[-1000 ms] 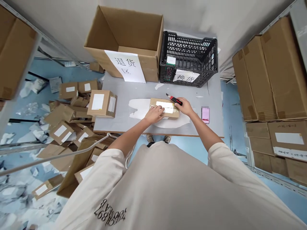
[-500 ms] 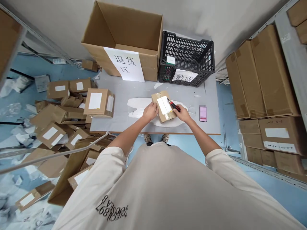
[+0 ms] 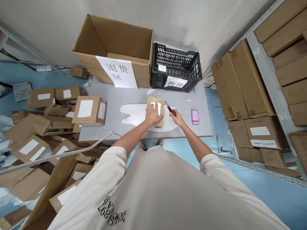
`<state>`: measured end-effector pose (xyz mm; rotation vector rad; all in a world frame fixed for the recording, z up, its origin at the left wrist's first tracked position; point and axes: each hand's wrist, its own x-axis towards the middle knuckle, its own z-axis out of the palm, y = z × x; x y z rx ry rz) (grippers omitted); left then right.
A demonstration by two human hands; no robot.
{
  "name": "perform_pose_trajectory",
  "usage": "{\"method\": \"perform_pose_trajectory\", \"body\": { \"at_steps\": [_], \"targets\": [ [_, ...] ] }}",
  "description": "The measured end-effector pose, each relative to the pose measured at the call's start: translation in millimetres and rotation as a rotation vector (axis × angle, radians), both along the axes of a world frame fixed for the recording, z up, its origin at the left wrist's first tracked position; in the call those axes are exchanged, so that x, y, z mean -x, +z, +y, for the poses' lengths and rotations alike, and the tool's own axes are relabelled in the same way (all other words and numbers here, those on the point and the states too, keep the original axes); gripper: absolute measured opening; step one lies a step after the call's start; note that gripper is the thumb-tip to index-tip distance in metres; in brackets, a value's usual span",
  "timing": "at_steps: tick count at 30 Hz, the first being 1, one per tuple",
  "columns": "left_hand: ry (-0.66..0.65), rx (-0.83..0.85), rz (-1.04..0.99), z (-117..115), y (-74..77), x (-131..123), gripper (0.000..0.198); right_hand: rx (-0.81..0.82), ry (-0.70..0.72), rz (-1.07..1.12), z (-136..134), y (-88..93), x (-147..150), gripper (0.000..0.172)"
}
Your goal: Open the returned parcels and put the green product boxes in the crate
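Note:
A small taped cardboard box (image 3: 161, 120) with a white label (image 3: 156, 108) sits on the grey table (image 3: 109, 111), over a torn white patch. My left hand (image 3: 153, 115) lies on top of this box, open, its fingers spread across the label. To the right of it, my right hand (image 3: 177, 118) is closed round a red and black utility knife (image 3: 170, 110). The blade points up and left, beside the box's right edge and apart from it. My left hand hides part of the label and of the box top.
A pink-screened phone (image 3: 195, 117) lies at the table's right. Behind stand a large open carton (image 3: 141, 72) and a black plastic crate (image 3: 189, 83), both with paper signs. A labelled box (image 3: 92, 119) is at the left, beside piled boxes (image 3: 35, 126). Shelves of cartons (image 3: 242, 86) rise right.
My left hand has moved from the box's left side onto its top. The box now sits straighter. My right hand has drawn the knife off the box to the right. The whole view has shifted.

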<state>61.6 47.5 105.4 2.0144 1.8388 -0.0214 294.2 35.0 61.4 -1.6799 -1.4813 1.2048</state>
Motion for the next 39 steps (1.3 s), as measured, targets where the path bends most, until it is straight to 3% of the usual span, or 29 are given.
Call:
{"method": "perform_pose_trajectory", "body": {
  "at_steps": [3, 6, 10, 14, 19, 24, 28, 32, 39],
  "targets": [
    [-0.028, 0.013, 0.013, 1, -1.5, -12, 0.105, 0.012, -0.034, 0.015, 8, 4.3, -6, 0.058],
    [-0.121, 0.056, 0.041, 1, -1.0, -8, 0.105, 0.032, -0.066, 0.022, 11, 6.5, -6, 0.054],
    [-0.322, 0.107, 0.083, 1, 0.0, 20, 0.118, 0.072, -0.102, 0.067, 12, 6.6, 1, 0.047],
    [-0.523, 0.081, 0.045, -1, 1.1, 51, 0.116, 0.192, -0.064, 0.159, 3, 6.8, 16, 0.046],
    [-0.470, 0.064, 0.037, -3, 2.4, 55, 0.086, 0.326, 0.049, 0.281, -19, 11.6, 31, 0.044],
    [-0.490, 0.036, 0.072, -3, 1.2, 47, 0.072, 0.370, 0.094, 0.239, -22, 20.5, 12, 0.034],
    [-0.529, 0.024, 0.085, 1, 2.4, 47, 0.073, 0.325, 0.143, 0.074, -8, 31.0, -18, 0.033],
    [-0.530, 0.042, 0.100, 3, 5.6, 45, 0.068, 0.245, 0.306, -0.022, 9, 43.9, -38, 0.035],
    [-0.501, 0.061, 0.082, -1, 8.1, 43, 0.065, 0.127, 0.642, -0.367, 56, 48.9, -39, 0.026]
  ]
}}
